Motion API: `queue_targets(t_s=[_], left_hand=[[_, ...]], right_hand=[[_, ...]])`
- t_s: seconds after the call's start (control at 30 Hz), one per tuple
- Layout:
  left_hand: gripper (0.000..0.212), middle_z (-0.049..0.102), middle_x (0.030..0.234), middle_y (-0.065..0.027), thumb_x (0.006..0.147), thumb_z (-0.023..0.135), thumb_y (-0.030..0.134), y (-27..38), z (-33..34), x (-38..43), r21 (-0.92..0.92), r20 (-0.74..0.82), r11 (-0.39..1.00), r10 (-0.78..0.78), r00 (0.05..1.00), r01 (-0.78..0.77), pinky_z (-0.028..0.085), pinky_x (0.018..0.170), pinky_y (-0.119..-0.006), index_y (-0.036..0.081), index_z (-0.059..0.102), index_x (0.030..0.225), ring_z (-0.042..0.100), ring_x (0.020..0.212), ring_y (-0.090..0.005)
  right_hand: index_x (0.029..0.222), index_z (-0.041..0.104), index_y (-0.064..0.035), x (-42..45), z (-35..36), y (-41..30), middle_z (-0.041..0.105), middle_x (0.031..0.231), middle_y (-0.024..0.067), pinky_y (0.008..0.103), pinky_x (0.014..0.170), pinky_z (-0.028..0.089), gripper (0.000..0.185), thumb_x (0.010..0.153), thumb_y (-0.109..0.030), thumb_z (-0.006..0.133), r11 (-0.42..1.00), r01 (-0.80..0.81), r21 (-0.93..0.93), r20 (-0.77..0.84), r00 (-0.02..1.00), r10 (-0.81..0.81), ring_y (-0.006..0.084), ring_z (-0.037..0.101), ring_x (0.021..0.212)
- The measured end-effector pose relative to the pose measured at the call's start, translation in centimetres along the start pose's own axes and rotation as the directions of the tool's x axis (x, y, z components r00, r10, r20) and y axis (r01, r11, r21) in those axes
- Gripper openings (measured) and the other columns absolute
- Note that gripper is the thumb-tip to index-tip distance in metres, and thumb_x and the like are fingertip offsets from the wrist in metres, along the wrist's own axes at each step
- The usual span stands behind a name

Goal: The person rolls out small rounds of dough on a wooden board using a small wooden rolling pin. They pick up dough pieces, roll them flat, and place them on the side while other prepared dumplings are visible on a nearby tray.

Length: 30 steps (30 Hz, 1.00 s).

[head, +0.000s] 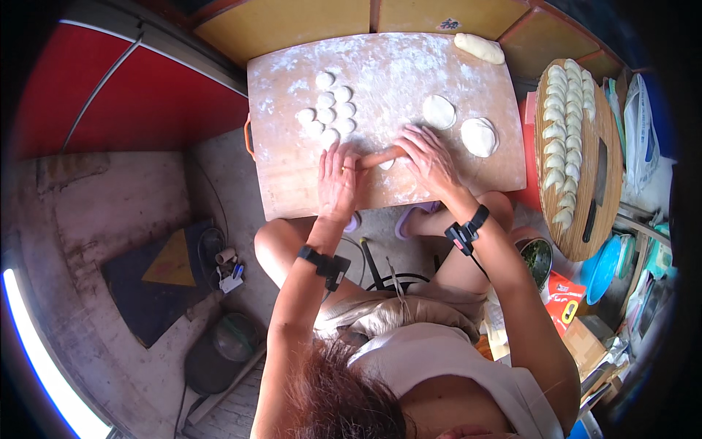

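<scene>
A wooden rolling pin [380, 157] lies between my hands over a floured wooden board [290, 186]. My left hand [339, 178] rests on its left end, and my right hand [426, 156] presses on its right end with the fingers bent over it. A small piece of dough [386, 164] shows just under the pin; the rest of it is hidden. Several small dough rounds [326, 100] lie beyond my left hand. Beyond my right hand are a flat dough wrapper [439, 112] and a stack of wrappers [479, 137]. A dough log [479, 49] lies at the far right corner.
At the right, a round wooden board [592, 241] holds rows of folded dumplings [555, 131] and a cleaver [599, 186]. Below it stand a bowl of chopped green filling [536, 260] and blue plastic basins [600, 271]. Cabinet doors [307, 27] border the far edge.
</scene>
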State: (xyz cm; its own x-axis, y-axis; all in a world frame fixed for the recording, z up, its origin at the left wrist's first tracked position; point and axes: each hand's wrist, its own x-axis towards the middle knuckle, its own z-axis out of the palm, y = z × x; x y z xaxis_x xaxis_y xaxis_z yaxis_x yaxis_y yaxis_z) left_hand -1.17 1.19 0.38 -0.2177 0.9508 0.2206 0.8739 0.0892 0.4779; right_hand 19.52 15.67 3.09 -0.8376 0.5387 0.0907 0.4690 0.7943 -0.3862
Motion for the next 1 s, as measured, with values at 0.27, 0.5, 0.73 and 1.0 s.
queue_targets(t_s=[0.27, 0.5, 0.73, 1.0], left_hand=[[0.089, 0.028, 0.167, -0.0254, 0.097, 0.060, 0.049, 1.6, -0.6, -0.3, 0.111, 0.167, 0.990, -0.102, 0.981, 0.084, 0.014, 0.127, -0.059, -0.003, 0.027, 0.161, 0.023, 0.156, -0.0427], [0.098, 0.024, 0.168, -0.0269, 0.098, 0.052, 0.062, 1.8, -0.6, 0.2, 0.187, 0.294, 0.978, -0.146, 0.945, 0.093, 0.013, 0.128, -0.057, -0.008, 0.023, 0.161, 0.021, 0.156, -0.0438], [0.095, 0.027, 0.166, -0.0288, 0.100, 0.049, 0.061, 2.0, -0.3, -0.3, 0.181, 0.086, 0.969, -0.184, 0.979, 0.166, 0.013, 0.128, -0.056, -0.010, 0.025, 0.159, 0.020, 0.157, -0.0421], [0.098, 0.024, 0.167, -0.0289, 0.099, 0.050, 0.062, 1.7, -0.2, -0.8, 0.211, 0.002, 0.967, -0.149, 0.989, 0.145, 0.010, 0.128, -0.057, -0.010, 0.024, 0.159, 0.019, 0.157, -0.0434]], right_hand=[[0.162, 0.028, -0.0030, -0.3, -0.2, -1.3, 0.028, 0.169, 0.0144, 0.0524, 0.128, 0.018, 0.081, 0.094, -0.025, 0.066, 0.992, -0.082, -0.094, 0.167, 0.981, 0.097, 0.0314, 0.027, 0.156], [0.161, 0.029, -0.0023, 0.0, -0.6, -1.3, 0.028, 0.169, 0.0159, 0.0520, 0.128, 0.020, 0.081, 0.093, -0.026, 0.066, 0.992, -0.114, -0.046, 0.232, 0.965, 0.122, 0.0326, 0.026, 0.157], [0.162, 0.026, -0.0015, -0.4, -0.1, -0.9, 0.028, 0.169, 0.0165, 0.0516, 0.128, 0.019, 0.083, 0.095, -0.030, 0.066, 0.998, -0.025, -0.062, 0.059, 0.998, 0.029, 0.0317, 0.025, 0.157], [0.163, 0.025, -0.0028, -0.9, -0.4, -1.1, 0.027, 0.169, 0.0161, 0.0520, 0.128, 0.019, 0.081, 0.097, -0.030, 0.063, 0.994, 0.021, -0.105, -0.008, 1.000, -0.022, 0.0324, 0.027, 0.156]])
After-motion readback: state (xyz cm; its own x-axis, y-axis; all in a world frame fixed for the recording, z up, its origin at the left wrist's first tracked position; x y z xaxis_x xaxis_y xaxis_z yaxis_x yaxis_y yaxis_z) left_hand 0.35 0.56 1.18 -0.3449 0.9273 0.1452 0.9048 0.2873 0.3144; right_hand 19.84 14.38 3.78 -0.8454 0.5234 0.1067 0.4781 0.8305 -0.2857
